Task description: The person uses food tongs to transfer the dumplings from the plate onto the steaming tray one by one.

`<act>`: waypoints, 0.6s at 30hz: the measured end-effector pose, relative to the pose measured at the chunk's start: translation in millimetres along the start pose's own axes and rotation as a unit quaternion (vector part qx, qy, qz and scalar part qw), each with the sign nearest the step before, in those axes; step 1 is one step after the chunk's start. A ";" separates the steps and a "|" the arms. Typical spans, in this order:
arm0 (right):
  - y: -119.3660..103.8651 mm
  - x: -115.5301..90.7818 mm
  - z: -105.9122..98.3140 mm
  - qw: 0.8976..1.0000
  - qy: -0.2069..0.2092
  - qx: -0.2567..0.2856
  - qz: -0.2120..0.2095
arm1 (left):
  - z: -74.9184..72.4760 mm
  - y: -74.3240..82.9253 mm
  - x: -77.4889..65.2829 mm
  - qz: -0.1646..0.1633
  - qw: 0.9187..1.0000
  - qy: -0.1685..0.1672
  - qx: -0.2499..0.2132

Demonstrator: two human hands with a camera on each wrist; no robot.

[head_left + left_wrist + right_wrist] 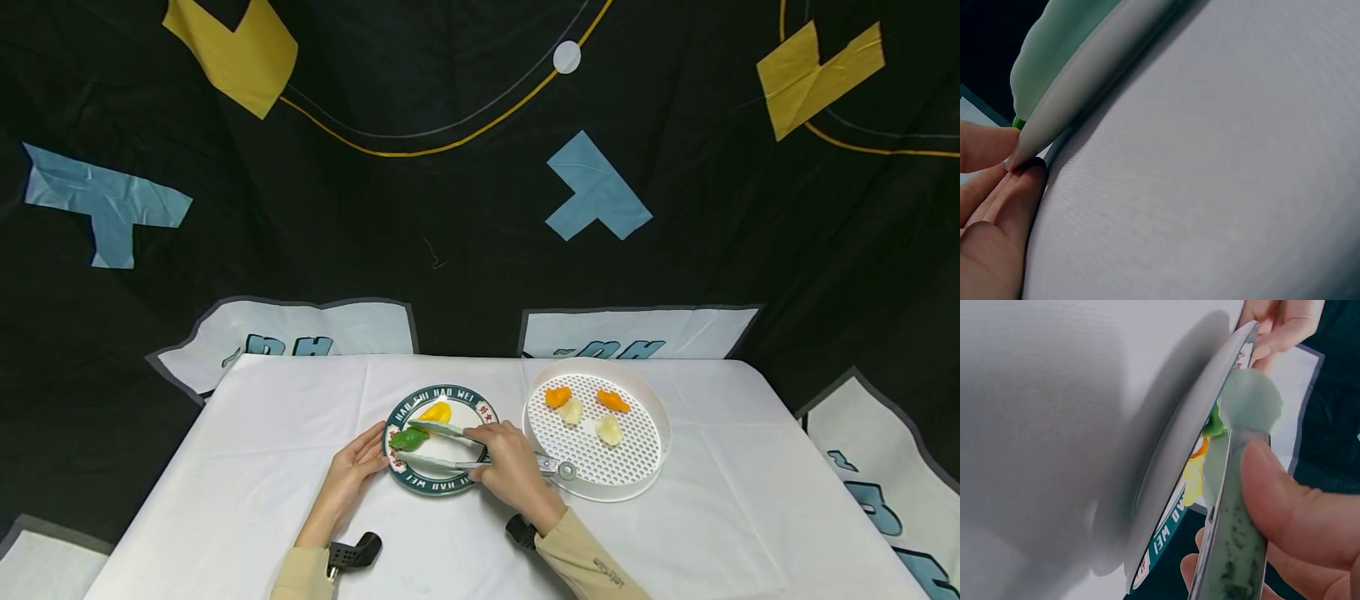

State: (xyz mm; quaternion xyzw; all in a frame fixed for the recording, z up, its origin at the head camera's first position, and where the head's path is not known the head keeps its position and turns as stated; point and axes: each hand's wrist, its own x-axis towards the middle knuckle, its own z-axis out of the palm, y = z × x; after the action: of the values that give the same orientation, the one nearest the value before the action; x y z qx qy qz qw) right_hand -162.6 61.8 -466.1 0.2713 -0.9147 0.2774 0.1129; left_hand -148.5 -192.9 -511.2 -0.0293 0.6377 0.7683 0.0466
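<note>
My left hand pinches the left rim of a round white plate with a dark green lettered border, thumb on top and fingers beneath. In my right hand I hold tongs with pale green tips, reaching across the plate from the right. A green pepper-like piece lies at the plate's left, between the spread tong tips; whether they touch it I cannot tell. Just behind it sits a yellow pepper-like piece. In the right wrist view the thumb presses along the tongs' handle.
To the right of the plate stands a round white tray with a perforated base. It holds two orange pieces and two pale cream pieces. The tongs' hinge end overlaps its front left rim. A white cloth covers the table.
</note>
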 end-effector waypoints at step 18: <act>2.0 -4.8 1.0 0.999 0.050 0.020 0.007 | 0.2 1.4 0.0 -0.005 1.000 0.000 0.001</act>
State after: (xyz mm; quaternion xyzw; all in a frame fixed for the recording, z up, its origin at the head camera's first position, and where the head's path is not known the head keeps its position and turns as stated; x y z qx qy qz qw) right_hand -159.9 64.6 -469.5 0.2532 -0.9040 0.3093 0.1517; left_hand -148.6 -193.0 -509.8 -0.0323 0.6387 0.7671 0.0504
